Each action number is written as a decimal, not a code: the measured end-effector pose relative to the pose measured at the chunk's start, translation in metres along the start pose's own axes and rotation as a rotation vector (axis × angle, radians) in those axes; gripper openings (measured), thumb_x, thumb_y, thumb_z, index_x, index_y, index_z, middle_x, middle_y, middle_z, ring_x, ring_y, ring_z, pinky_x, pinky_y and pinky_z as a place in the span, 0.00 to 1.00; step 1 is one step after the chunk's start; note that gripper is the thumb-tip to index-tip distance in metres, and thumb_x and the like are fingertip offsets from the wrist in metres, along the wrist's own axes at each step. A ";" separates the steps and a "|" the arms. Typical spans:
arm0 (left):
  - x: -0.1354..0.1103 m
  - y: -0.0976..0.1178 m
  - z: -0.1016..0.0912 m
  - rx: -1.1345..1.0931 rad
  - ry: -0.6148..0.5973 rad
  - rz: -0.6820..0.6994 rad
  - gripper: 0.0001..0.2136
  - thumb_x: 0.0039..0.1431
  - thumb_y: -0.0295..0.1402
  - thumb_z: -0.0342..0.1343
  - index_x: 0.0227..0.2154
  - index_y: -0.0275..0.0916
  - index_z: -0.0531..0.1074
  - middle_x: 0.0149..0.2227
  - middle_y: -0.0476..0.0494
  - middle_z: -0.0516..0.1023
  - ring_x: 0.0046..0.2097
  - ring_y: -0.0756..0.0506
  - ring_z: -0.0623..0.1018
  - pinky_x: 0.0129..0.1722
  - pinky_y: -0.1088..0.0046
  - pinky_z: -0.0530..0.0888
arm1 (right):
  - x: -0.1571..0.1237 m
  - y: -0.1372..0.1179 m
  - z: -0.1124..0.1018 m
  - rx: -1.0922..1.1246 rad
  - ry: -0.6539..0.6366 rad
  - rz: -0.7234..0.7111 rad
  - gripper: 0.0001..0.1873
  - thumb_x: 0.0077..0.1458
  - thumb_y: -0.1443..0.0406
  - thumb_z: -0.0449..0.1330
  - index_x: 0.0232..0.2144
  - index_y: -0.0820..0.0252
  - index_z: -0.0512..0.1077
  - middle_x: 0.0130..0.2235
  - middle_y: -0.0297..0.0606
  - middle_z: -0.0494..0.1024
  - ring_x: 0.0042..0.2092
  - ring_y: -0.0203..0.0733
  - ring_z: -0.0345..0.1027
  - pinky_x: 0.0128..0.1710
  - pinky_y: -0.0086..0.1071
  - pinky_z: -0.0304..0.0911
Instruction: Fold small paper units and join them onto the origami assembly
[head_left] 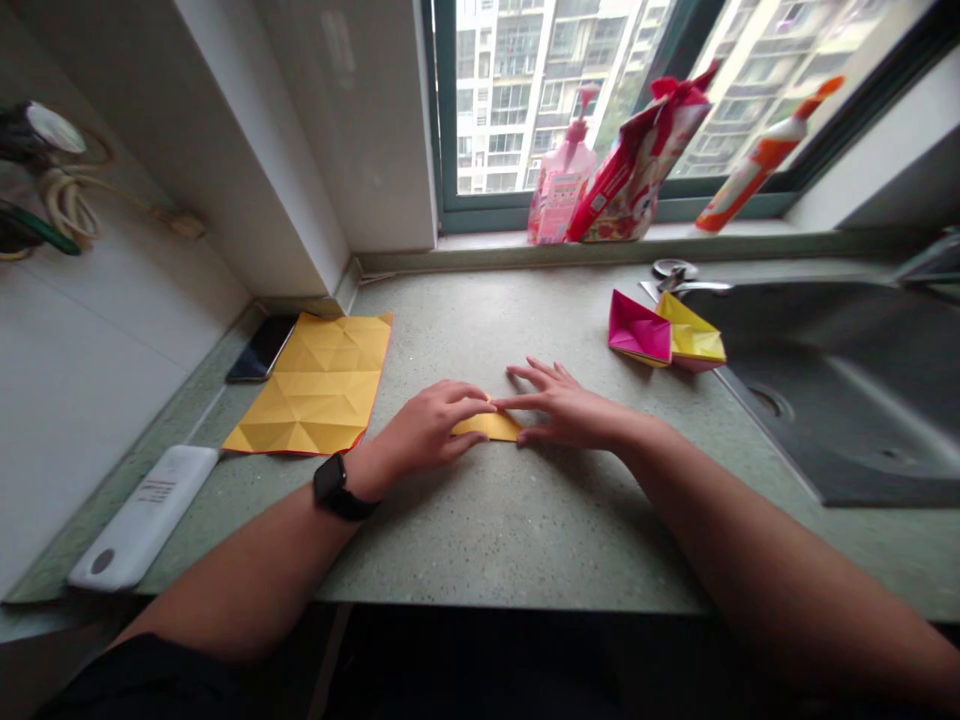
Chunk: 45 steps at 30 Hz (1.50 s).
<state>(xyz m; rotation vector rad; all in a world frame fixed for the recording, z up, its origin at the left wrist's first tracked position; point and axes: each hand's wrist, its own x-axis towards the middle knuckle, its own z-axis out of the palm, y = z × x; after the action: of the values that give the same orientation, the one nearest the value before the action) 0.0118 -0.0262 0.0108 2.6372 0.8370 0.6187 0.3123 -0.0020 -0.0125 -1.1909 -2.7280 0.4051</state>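
A small folded piece of yellow paper [491, 427] lies on the counter between my hands. My left hand [431, 425] is closed on its left side, thumb along the near edge and fingers over the top; a black watch [341, 487] is on that wrist. My right hand [562, 405] has its fingers spread, with the index fingertip and thumb touching the paper's right part. The fingers hide some of the folds. To the left is a larger creased yellow sheet [326, 385] with a reddish edge. Two folded paper boats, one magenta [639, 330] and one yellow [694, 335], stand at the right.
A dark phone [262, 348] lies beside the creased sheet, and a white oblong device [146, 518] sits nearer. The metal sink [847, 400] is at the right. On the windowsill stand a pink pump bottle [561, 185], a red bag [637, 165] and an orange-white bottle [765, 160].
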 end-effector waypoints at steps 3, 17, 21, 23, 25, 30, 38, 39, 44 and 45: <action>0.003 0.008 0.010 0.091 -0.065 0.015 0.08 0.70 0.37 0.65 0.48 0.44 0.82 0.53 0.42 0.84 0.55 0.40 0.81 0.67 0.49 0.69 | 0.000 0.000 -0.001 -0.010 -0.002 -0.007 0.32 0.59 0.51 0.75 0.64 0.33 0.77 0.76 0.45 0.63 0.78 0.74 0.47 0.71 0.79 0.45; 0.002 0.012 0.014 0.271 -0.029 0.013 0.08 0.74 0.35 0.58 0.40 0.45 0.82 0.42 0.47 0.84 0.47 0.43 0.81 0.75 0.41 0.54 | -0.012 0.026 -0.014 0.107 -0.022 0.028 0.44 0.53 0.49 0.77 0.69 0.33 0.71 0.76 0.40 0.63 0.78 0.71 0.48 0.72 0.74 0.52; 0.001 0.009 0.010 0.272 -0.021 0.002 0.07 0.73 0.37 0.59 0.40 0.43 0.81 0.44 0.46 0.84 0.48 0.42 0.81 0.74 0.42 0.59 | -0.006 0.010 -0.015 0.151 0.031 -0.054 0.37 0.57 0.49 0.74 0.68 0.38 0.73 0.72 0.42 0.70 0.74 0.63 0.60 0.73 0.69 0.52; 0.001 0.006 0.010 0.257 -0.025 -0.003 0.06 0.72 0.38 0.61 0.41 0.42 0.80 0.45 0.45 0.84 0.49 0.42 0.81 0.73 0.43 0.62 | -0.002 0.001 -0.010 0.156 0.088 -0.131 0.29 0.60 0.53 0.72 0.63 0.42 0.78 0.65 0.42 0.79 0.67 0.57 0.71 0.71 0.64 0.58; 0.001 0.005 0.010 0.250 -0.030 -0.004 0.06 0.72 0.37 0.61 0.42 0.42 0.80 0.45 0.45 0.84 0.48 0.42 0.82 0.72 0.44 0.63 | 0.003 -0.006 -0.004 0.171 0.138 -0.191 0.19 0.63 0.57 0.69 0.56 0.45 0.82 0.58 0.40 0.84 0.60 0.51 0.77 0.66 0.56 0.67; 0.002 0.005 0.010 0.241 0.010 -0.025 0.06 0.72 0.36 0.60 0.44 0.42 0.80 0.43 0.45 0.85 0.45 0.43 0.83 0.71 0.45 0.65 | 0.007 -0.012 0.000 0.202 0.266 -0.208 0.12 0.68 0.62 0.63 0.50 0.48 0.83 0.48 0.38 0.87 0.47 0.44 0.81 0.53 0.44 0.76; 0.000 -0.005 0.012 0.134 0.106 -0.080 0.10 0.73 0.41 0.61 0.45 0.42 0.82 0.47 0.42 0.87 0.49 0.40 0.84 0.58 0.54 0.76 | 0.006 -0.025 -0.001 0.250 0.421 -0.179 0.13 0.68 0.63 0.62 0.52 0.53 0.82 0.50 0.41 0.86 0.48 0.45 0.82 0.50 0.41 0.78; -0.001 -0.007 0.012 0.102 0.119 -0.086 0.10 0.73 0.41 0.61 0.46 0.41 0.82 0.47 0.41 0.87 0.49 0.40 0.84 0.55 0.56 0.77 | 0.006 -0.026 -0.001 0.259 0.426 -0.179 0.14 0.68 0.63 0.62 0.53 0.53 0.81 0.50 0.41 0.86 0.48 0.45 0.82 0.50 0.41 0.78; -0.003 -0.010 0.011 -0.092 0.146 -0.150 0.09 0.72 0.39 0.63 0.47 0.42 0.83 0.47 0.43 0.88 0.45 0.43 0.86 0.47 0.64 0.80 | 0.007 -0.026 -0.001 0.313 0.433 -0.197 0.15 0.68 0.61 0.63 0.54 0.53 0.80 0.50 0.41 0.86 0.49 0.45 0.81 0.50 0.41 0.78; -0.003 -0.010 0.010 -0.127 0.149 -0.169 0.08 0.72 0.39 0.63 0.46 0.42 0.83 0.47 0.44 0.88 0.44 0.44 0.86 0.46 0.65 0.80 | 0.007 -0.026 -0.002 0.322 0.431 -0.201 0.15 0.68 0.61 0.63 0.55 0.53 0.80 0.50 0.42 0.85 0.49 0.45 0.81 0.50 0.41 0.77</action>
<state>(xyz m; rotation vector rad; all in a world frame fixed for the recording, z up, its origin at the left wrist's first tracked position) 0.0097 -0.0221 -0.0029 2.3994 1.0158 0.8014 0.2895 -0.0131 -0.0030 -0.8021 -2.2756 0.4742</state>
